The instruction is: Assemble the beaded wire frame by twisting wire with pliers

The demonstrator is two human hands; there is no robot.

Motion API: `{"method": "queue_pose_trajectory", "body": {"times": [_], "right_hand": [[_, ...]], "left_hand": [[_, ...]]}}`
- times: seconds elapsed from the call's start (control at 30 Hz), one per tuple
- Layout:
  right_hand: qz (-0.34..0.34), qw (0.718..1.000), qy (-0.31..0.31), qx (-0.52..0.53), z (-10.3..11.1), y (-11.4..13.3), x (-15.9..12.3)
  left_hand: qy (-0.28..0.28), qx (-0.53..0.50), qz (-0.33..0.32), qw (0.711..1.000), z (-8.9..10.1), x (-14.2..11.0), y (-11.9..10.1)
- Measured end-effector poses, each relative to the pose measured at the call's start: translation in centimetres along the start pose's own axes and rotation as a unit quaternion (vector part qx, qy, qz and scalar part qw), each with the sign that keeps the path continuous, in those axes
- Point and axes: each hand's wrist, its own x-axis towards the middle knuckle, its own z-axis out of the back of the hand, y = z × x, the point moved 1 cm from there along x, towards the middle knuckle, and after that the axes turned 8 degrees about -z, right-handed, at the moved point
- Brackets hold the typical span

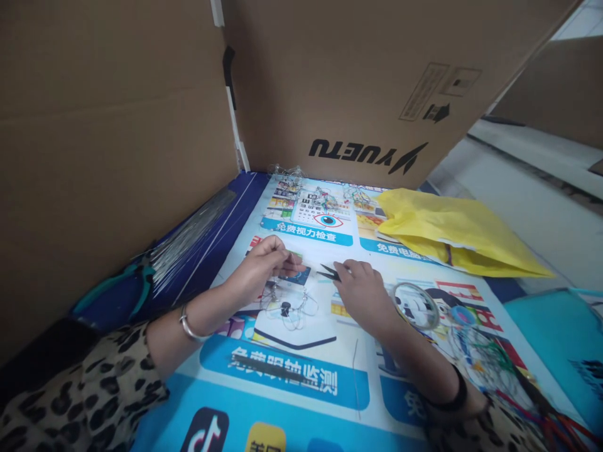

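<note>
My left hand (pixel 268 267) is closed in a pinch near the middle of the table, with the fingertips pointing right. What it grips is too fine to make out. Just below those fingers is a looped thin-wire piece (pixel 294 311) with a small black part; whether it hangs from the hand or lies on the sheet I cannot tell. Opposite, my right hand (pixel 362 292) is wrapped round a small tool with two pointed black tips (pixel 330 272). Its tips are spread and point left toward my left hand, and its handles are hidden in the palm.
A printed sheet (pixel 330 433) covers the table. Cardboard walls (pixel 301 81) rise behind and left. Left lie teal-handled pliers (pixel 113 289) and straight wires (pixel 193 232). A yellow bag (pixel 443 226), a tape roll (pixel 414 306) and tangled coloured wires (pixel 485 358) are right; wire pieces (pixel 325 198) lie behind.
</note>
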Motion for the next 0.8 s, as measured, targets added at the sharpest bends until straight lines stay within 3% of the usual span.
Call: {"method": "queue_pose_trajectory", "body": {"times": [0.07, 0.27, 0.47, 0.63, 0.8], "right_hand": [[-0.025, 1.0, 0.0, -0.017, 0.0, -0.1, 0.0], [0.01, 0.997, 0.005, -0.081, 0.8, 0.4, 0.0], [-0.007, 0.999, -0.002, -0.042, -0.2, -0.2, 0.5], [-0.019, 0.989, -0.052, 0.135, 0.9, -0.5, 0.4], [-0.087, 0.925, -0.068, 0.364, 2.1, 0.4, 0.2]], "left_hand": [[-0.004, -0.001, -0.008, 1.0, 0.0, 0.0, 0.0], [0.023, -0.002, -0.015, 1.0, 0.3, 0.1, 0.3], [0.036, 0.008, -0.028, 0.999, 0.4, 0.2, 0.6], [0.036, 0.021, -0.042, 0.998, 0.3, 0.3, 0.7], [0.047, 0.015, -0.031, 0.998, 0.4, 0.3, 0.8]]}}
